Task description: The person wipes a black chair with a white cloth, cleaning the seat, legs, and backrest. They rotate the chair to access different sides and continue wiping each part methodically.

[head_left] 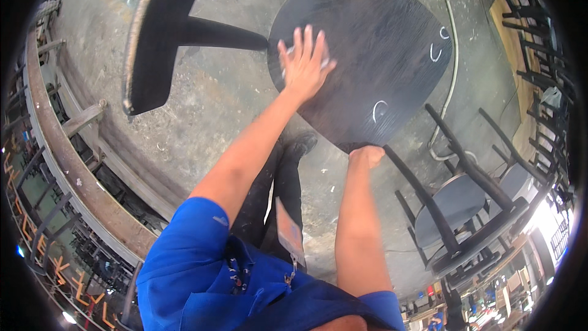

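A black wooden chair is in front of me, its rounded seat point(361, 43) showing visible grain and several white curved marks. Its curved backrest point(150, 43) is to the left, joined to the seat by a black bar. Fingers spread, my left hand point(303, 67) is over the left part of the seat, slightly blurred. A small pale patch shows around its fingers; I cannot make out what it is. At the seat's near corner my right hand point(367, 157) is closed around the edge.
More black chairs point(450, 202) stand to the right, close by my right arm. A pale hose or cable point(454, 73) runs along the concrete floor point(226, 92) past the seat. On the left is a long rail structure point(79, 178), with stacked dark frames beyond it.
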Tool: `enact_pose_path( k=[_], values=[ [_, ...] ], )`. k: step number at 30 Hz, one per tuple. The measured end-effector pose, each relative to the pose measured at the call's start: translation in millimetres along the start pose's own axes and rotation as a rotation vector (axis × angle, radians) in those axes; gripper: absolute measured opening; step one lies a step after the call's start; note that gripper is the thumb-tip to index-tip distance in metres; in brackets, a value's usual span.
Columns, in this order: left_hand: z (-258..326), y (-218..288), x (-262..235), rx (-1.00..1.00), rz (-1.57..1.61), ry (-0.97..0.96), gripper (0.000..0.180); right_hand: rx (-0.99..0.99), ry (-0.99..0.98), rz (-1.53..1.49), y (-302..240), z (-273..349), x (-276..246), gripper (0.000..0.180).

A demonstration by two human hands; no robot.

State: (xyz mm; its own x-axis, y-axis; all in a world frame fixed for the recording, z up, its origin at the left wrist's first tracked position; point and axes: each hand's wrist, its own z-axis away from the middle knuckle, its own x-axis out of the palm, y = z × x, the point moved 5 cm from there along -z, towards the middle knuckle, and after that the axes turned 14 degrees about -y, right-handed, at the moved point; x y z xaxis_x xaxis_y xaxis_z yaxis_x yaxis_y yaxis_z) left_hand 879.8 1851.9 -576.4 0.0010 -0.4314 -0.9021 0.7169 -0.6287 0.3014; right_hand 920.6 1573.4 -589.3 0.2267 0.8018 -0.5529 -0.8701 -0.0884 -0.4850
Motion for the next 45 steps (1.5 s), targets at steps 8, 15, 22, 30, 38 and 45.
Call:
enact_pose_path(
  k=[8,15,22,30,38,45],
  values=[
    [69,-14,9,-0.04,0.055,-0.134,0.072,0.006,0.077,0.101,-9,7,1,0.058],
    [-60,18,9,-0.029,0.079,0.204,0.07,0.052,0.24,0.259,-6,-4,-6,0.048],
    [81,-13,22,-0.3,0.12,-0.175,0.074,0.057,0.149,0.202,-6,0,-1,0.056],
    [-59,22,22,-0.115,0.122,0.167,0.071,0.066,0.274,0.323,-7,0,-6,0.056],
    [81,-22,12,-0.117,-0.002,-0.105,0.07,0.105,0.276,0.31,-4,-3,-8,0.052],
    [18,-2,-3,0.071,0.108,0.134,0.056,0.086,0.231,0.308,-11,4,-4,0.051]
  ],
)
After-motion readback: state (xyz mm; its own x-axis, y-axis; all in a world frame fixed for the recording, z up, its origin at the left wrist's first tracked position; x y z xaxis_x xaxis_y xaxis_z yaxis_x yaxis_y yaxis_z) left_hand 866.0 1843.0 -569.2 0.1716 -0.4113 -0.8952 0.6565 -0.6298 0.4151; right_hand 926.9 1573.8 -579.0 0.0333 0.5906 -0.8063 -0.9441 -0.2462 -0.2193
